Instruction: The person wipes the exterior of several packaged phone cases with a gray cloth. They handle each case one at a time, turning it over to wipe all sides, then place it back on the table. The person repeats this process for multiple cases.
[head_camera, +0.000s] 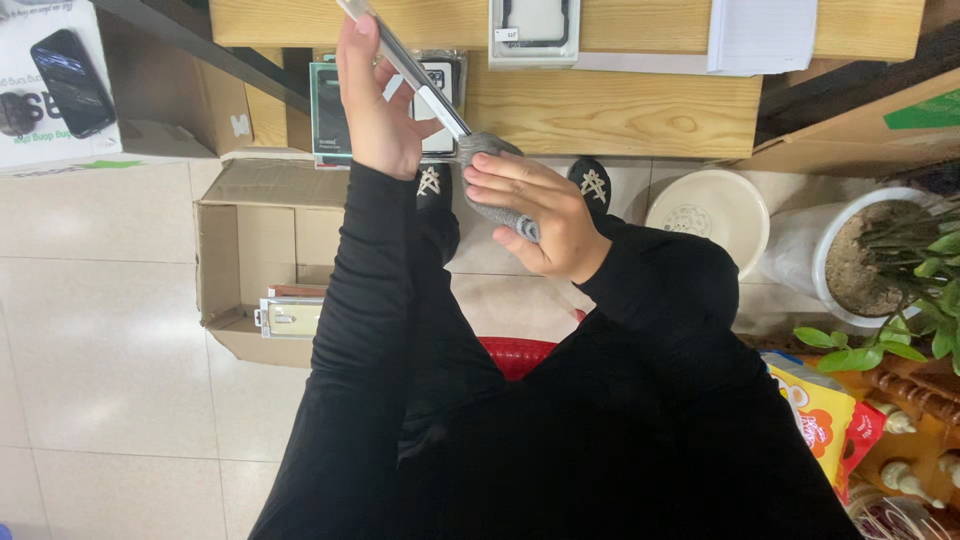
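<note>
A: Nearest, lower right, what lies on the floor?

B: A yellow snack packet (822, 415) and, just beyond it, a white plant pot (845, 262) with green leaves. At the left, an open cardboard box (262, 262) holds flat packaged items.

A: And the hands?

B: The right hand (545, 220) is curled around a grey cloth (492, 190), fingers folded over it, pressing it to the lower end of a thin flat panel (412, 70). The left hand (375, 105) is closed on that panel higher up, thumb on one face, fingers behind, holding it edge-on and tilted, raised above the person's shoes (592, 184).

A: How would the panel handle?

B: It looks light, rigid, smooth-faced and probably slippery; likely fragile if it is glass, which cannot be confirmed. A hold by the long edges seems safest. The cloth is soft and bunches freely.

A: Farthest?

B: A wooden bench (620, 110) carrying boxed cases and a white paper sheet (762, 35).
</note>
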